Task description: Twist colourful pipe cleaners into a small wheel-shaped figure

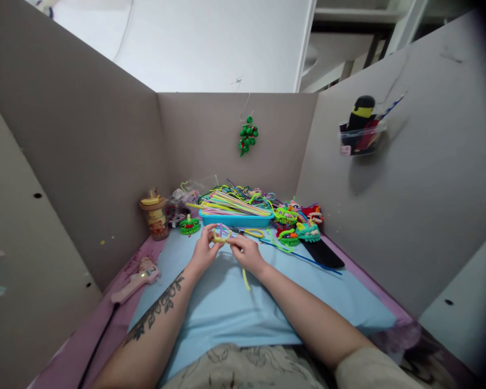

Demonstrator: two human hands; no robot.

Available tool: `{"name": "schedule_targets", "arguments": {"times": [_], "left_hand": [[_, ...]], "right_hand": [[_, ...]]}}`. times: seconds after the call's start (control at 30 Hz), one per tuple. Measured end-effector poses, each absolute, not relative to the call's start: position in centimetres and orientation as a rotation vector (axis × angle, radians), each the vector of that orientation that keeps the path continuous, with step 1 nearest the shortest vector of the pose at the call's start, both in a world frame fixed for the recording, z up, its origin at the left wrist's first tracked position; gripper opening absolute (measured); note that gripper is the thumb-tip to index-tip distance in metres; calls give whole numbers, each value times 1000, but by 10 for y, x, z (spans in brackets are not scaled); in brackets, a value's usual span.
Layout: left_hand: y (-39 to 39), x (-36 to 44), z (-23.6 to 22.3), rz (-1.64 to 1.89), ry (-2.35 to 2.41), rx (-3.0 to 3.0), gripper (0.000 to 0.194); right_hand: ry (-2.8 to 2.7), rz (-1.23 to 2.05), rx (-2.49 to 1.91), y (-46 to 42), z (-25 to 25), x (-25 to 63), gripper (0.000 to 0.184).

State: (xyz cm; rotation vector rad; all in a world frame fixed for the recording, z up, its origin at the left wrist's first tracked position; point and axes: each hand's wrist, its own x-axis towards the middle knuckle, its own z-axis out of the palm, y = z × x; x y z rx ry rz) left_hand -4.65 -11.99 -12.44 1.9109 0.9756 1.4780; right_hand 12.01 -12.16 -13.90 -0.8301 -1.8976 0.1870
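Between my two hands, above the blue cloth, is a small looped shape of yellow and lilac pipe cleaners [222,233]. My left hand [204,249] pinches its left side between thumb and fingers. My right hand [247,253] is closed at its lower right, on a yellow pipe cleaner [246,279] whose loose end hangs below that hand. Just beyond my right hand lie pliers with yellow handles [254,233]. A long dark blue pipe cleaner [303,256] stretches across the cloth to the right.
Behind my hands a blue tray [237,219] holds many pipe cleaners. Fuzzy finished figures [287,216] and a black phone-like slab [323,254] are at right. A green figure [190,225], a cup [157,219] and a corded pink glue gun [136,282] are at left. Grey panels enclose the table.
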Motion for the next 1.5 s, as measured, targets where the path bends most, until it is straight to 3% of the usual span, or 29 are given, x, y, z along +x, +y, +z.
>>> {"name": "schedule_targets", "arguments": {"times": [0.3,0.57,0.93,1.2,1.5], "left_hand": [[-120,-46,-125,1455,1095,2001,53],[-128,-49,-119,1230,1308,2346,50],[-128,-53,-114,1114,1446,2596,46],[-113,-77,-110,1278,1654,2405,48],[-104,-91,-114,1342,1886,2057,48]], "right_hand": [[-1933,245,-845,-122,-139,120,21],[-1992,129,-1100,-123,-139,119,10],[-2315,103,-1215,-125,-127,126,14],[-2429,512,-806,-120,-99,163,13],[-1953,803,-919,-114,-81,213,20]]}}
